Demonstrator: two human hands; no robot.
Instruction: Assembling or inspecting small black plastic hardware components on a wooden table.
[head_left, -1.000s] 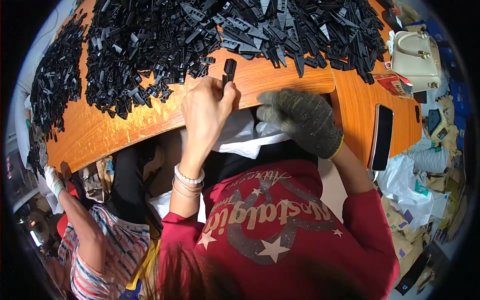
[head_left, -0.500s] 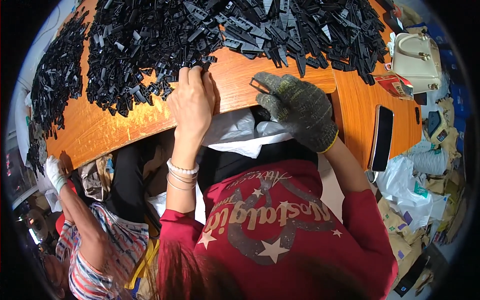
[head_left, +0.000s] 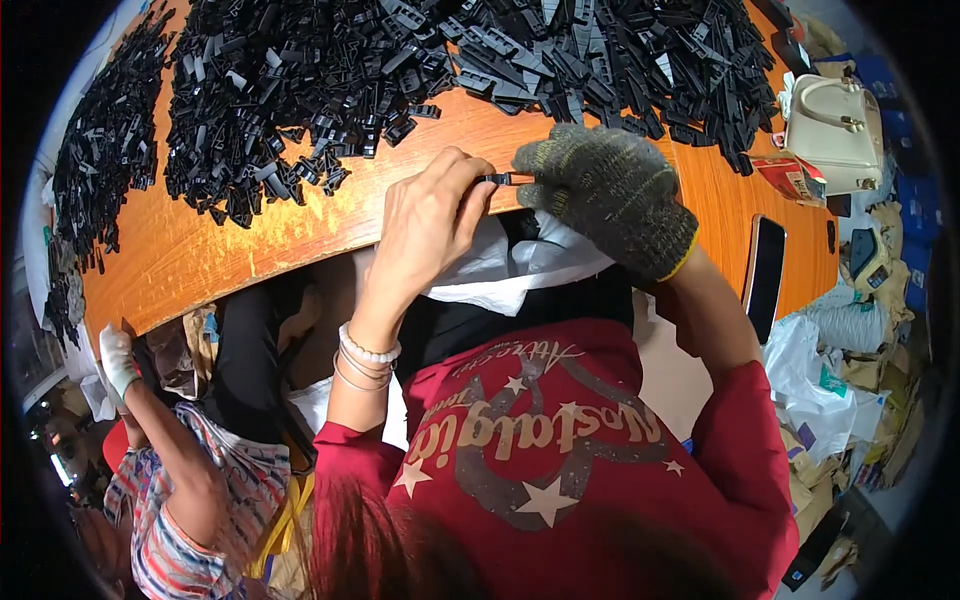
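Observation:
My bare left hand (head_left: 428, 212), with a beaded bracelet and thin bangles at its wrist, pinches a small black plastic piece (head_left: 494, 179) between thumb and fingertips. Facing it, my right hand (head_left: 612, 195) wears a dark knitted glove and grips a narrow black plastic frame (head_left: 521, 179). The two parts meet end to end just above the front edge of the wooden table (head_left: 330, 228); whether they are joined I cannot tell. Beyond my left hand spreads a heap of small black plastic pieces (head_left: 270, 110). Longer black plastic parts (head_left: 590, 60) lie heaped farther right.
Another heap of black parts (head_left: 95, 170) covers the far left. A co-worker's white-gloved hand (head_left: 118, 357) rests at the table's left corner. On the right are a phone (head_left: 765, 270), a red packet (head_left: 792, 178) and a cream handbag (head_left: 832, 130). White plastic (head_left: 490, 275) hangs below the front edge.
My left hand has come back from the heap of small pieces, moving right and nearer with one piece. My right hand has turned slightly, and the two held parts now meet.

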